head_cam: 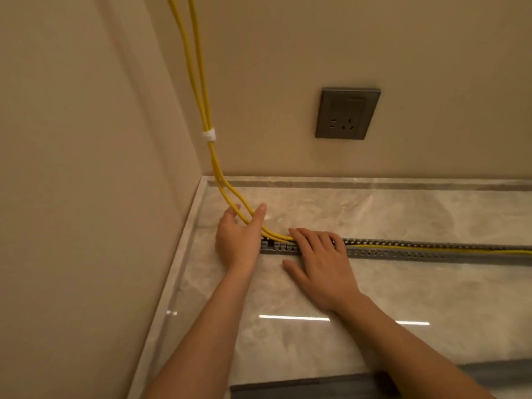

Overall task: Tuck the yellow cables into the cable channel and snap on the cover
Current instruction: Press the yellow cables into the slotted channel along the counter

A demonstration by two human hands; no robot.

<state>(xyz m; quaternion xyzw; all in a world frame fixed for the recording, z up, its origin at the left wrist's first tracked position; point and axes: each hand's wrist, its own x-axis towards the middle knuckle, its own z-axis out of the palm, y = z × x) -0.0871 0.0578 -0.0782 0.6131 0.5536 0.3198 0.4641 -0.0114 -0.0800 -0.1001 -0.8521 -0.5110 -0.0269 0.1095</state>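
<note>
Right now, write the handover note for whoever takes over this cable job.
Left hand: open at the left end of the channel, with the cables running between thumb and fingers.
Right hand: open, flat across the channel just to the right, pressing the cables down.
Done: right of the hands, the cables lie inside the channel.
Left: seat the bend at the left end, then snap on the cover. No cover is on the channel yet.
</note>
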